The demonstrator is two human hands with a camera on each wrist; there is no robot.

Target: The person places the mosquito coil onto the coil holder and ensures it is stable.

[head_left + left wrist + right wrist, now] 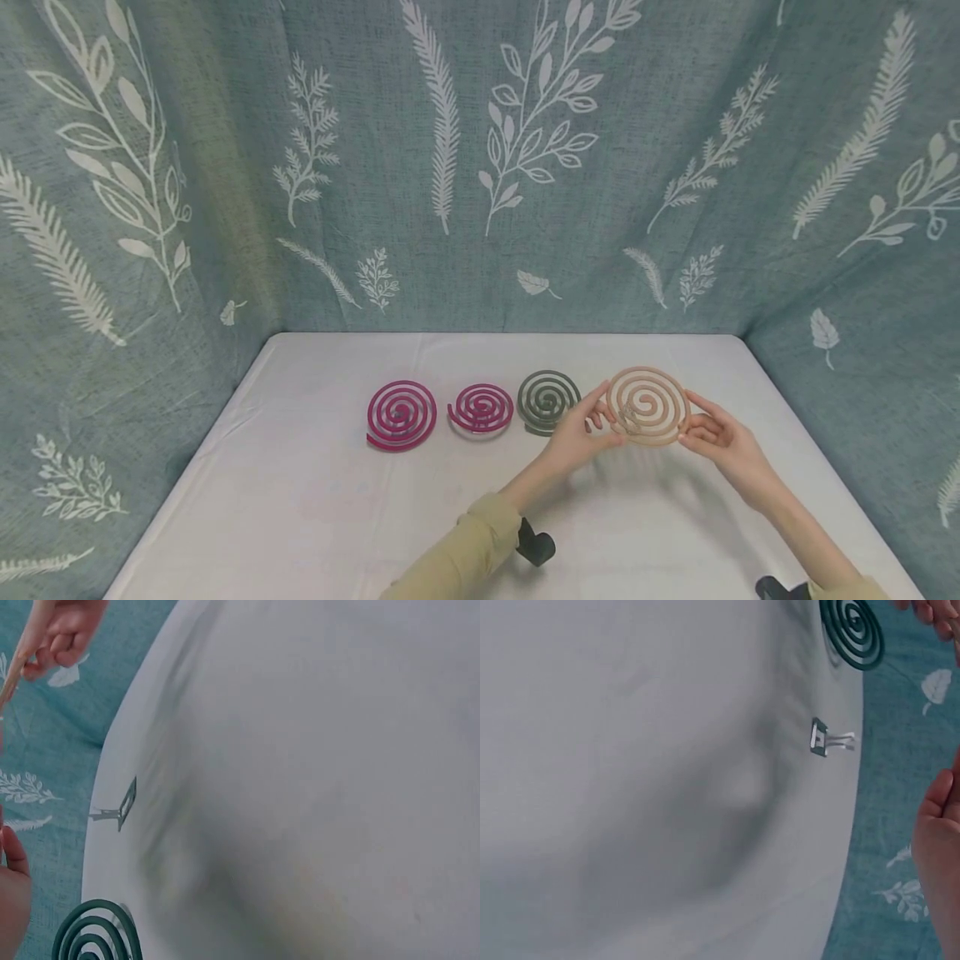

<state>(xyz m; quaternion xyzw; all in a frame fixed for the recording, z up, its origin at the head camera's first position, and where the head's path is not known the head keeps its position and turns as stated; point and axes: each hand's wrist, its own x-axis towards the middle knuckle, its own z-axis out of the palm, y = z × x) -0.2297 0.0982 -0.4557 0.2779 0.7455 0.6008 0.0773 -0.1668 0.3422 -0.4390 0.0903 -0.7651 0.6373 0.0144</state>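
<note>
A tan mosquito coil (647, 406) is held up on edge above the right part of the table, its flat spiral facing the head camera. My left hand (576, 437) pinches its left rim between thumb and fingers. On the opposite rim, my right hand (723, 450) pinches it the same way. A small binder clip (820, 738) with silver handles stands on the table behind and below the coil, plain in both wrist views. Just left of my left hand a dark green coil (546, 400) stands upright, its lower right edge partly hidden by the fingers.
Two magenta coils, a larger one (401, 416) at the left and a smaller one (482, 407) leaning further back, continue the row. A white cloth covers the table (300, 500). Patterned blue-green curtains (465, 167) enclose its back and sides.
</note>
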